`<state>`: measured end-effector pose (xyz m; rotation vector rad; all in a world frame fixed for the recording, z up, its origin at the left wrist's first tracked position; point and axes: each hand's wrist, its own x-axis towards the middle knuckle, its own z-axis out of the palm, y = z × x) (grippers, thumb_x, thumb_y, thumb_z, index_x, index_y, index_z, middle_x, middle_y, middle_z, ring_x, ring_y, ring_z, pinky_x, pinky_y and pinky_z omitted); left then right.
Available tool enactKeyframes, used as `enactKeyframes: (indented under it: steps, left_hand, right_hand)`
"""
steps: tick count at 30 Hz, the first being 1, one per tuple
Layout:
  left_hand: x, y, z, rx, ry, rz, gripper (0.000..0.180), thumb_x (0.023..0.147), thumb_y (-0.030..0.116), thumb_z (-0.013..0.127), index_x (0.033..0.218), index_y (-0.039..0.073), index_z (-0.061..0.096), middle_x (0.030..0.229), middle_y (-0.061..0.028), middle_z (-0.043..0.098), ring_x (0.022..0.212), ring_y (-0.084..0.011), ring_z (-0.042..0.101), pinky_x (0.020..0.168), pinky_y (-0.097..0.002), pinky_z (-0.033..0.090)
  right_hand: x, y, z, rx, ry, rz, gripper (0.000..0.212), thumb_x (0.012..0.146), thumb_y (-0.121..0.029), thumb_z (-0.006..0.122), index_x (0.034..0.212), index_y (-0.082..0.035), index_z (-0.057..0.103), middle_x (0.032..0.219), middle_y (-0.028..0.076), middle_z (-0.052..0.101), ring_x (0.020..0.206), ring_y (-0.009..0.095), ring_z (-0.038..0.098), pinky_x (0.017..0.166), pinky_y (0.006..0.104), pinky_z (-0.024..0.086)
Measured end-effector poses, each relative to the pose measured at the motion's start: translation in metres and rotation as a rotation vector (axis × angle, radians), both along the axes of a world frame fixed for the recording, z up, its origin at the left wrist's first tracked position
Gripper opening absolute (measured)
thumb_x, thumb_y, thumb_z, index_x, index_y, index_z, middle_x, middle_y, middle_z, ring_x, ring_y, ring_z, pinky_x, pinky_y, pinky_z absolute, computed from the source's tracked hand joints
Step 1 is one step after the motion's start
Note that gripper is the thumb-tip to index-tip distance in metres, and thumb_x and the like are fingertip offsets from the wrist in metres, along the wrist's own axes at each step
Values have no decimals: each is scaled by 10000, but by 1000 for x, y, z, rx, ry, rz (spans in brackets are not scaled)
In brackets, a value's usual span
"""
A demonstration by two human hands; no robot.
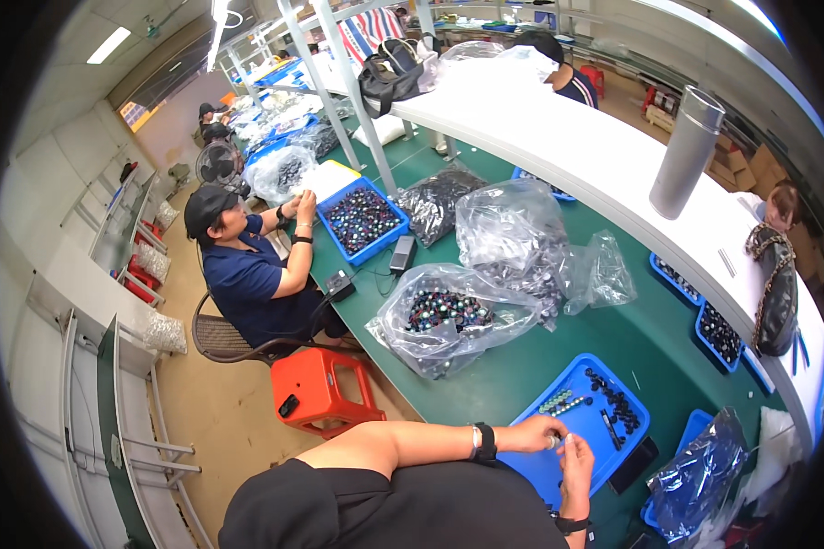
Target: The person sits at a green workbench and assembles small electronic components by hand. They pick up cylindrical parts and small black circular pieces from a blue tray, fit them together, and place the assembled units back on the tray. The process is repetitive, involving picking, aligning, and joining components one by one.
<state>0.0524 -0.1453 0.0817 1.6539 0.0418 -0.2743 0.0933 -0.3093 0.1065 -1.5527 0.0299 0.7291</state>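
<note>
Both hands (558, 444) pinch one small part (553, 442) over a blue tray (531, 467) of dark pieces (613, 403).

A long green workbench (513, 366) runs across the shot, and it's crowded. Nearest, a blue tray (627, 439) sits flat on it, small dark caps and a short row of pale beads inside. Just beyond lies a clear plastic bag (444, 320) full of dark round pieces, with a bigger crumpled bag (508, 229) behind it. Further along sit another blue tray (364, 220) loaded with small parts and a grey box (401, 253), possibly a scale. A shiny blue bag (696, 471) slumps at the right edge.
</note>
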Motion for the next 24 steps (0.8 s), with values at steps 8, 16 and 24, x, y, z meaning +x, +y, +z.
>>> enactKeyframes:
  steps: [8, 16, 24]
  left_hand:
    - [3, 35, 20, -340, 118, 176, 337, 868, 59, 631, 1196, 19, 564, 1093, -107, 639, 1018, -175, 601, 904, -320, 486]
    - [-5, 29, 63, -432, 242, 182, 334, 858, 12, 624, 1179, -16, 535, 994, -74, 624, 954, -146, 619, 862, -272, 497]
    - [-8, 23, 62, -297, 205, 146, 350, 852, 4, 628, 1191, -1, 543, 981, -39, 615, 918, -105, 598, 840, -246, 487]
  right_hand:
    - [8, -16, 3, 177, -93, 32, 221, 936, -59, 493, 1124, 13, 583, 941, 104, 631, 815, 172, 616, 731, 284, 510]
    - [7, -6, 36, 212, 4, -43, 228, 883, -91, 629, 1090, 3, 613, 895, 77, 648, 753, 143, 626, 686, 262, 521]
    - [3, 1, 35, 169, -90, 33, 165, 897, -73, 600, 1044, -6, 633, 889, 47, 626, 732, 94, 574, 651, 235, 488]
